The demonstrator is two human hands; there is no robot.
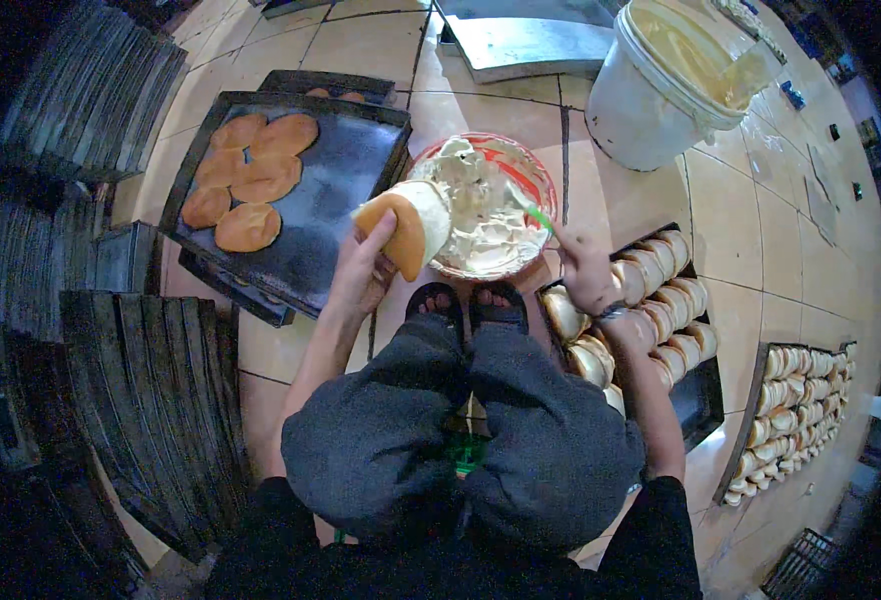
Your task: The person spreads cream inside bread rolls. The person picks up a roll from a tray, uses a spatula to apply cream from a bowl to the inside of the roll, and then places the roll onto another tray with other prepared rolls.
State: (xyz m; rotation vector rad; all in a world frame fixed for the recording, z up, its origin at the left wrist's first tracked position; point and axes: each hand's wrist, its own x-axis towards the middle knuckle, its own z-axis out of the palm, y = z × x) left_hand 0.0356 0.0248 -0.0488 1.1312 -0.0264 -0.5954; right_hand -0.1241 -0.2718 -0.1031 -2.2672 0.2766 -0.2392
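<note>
My left hand (362,268) holds a flat golden-brown cake (409,240), bent over with pale cream showing on its side, at the left rim of a red bowl (552,185). Thick whitish cream (480,215) fills much of that bowl and smears its wall. From the right, my right hand (588,270) is closed round a green-handled spreader (538,216), whose far end reaches into the cream. Several flat oval cakes (248,228) lie on a dark tray (335,165) to the left. Beside my right forearm, a dark tray (697,402) carries rows of folded, cream-filled cakes (665,305).
A white bucket (628,115) with yellowish contents stands beyond the bowl on the tiled floor (735,240). Stacked dark trays (150,410) and thin sheets (95,95) line the left. Another tray of filled cakes (785,420) lies far right. A metal tray (525,45) is ahead.
</note>
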